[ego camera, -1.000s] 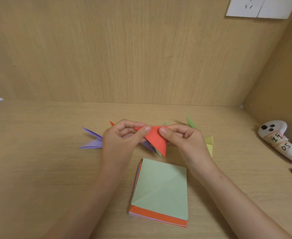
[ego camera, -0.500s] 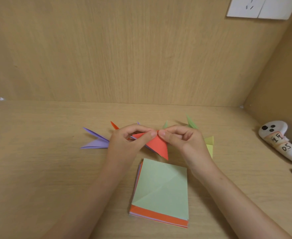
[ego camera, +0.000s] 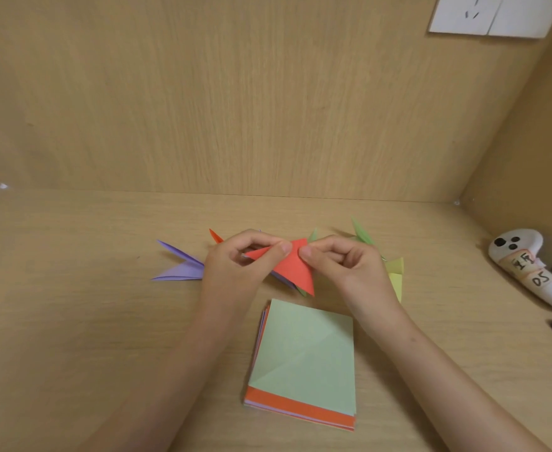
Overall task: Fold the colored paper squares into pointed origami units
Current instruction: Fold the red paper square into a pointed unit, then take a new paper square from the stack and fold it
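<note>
Red paper [ego camera: 289, 267], folded to a triangle, hangs between left hand [ego camera: 238, 265] and right hand [ego camera: 343, 265], both pinching its top edge above the stack [ego camera: 304, 360], apparently mid-crease; next likely comes pressing that fold sharp.

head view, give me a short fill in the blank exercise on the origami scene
1. Both hands pinch a folded paper piece coloured ____.
2. The top sheet of the paper stack is pale ____.
3. The finished purple unit lies beside the ____ hand.

Missing words: red; green; left
</note>
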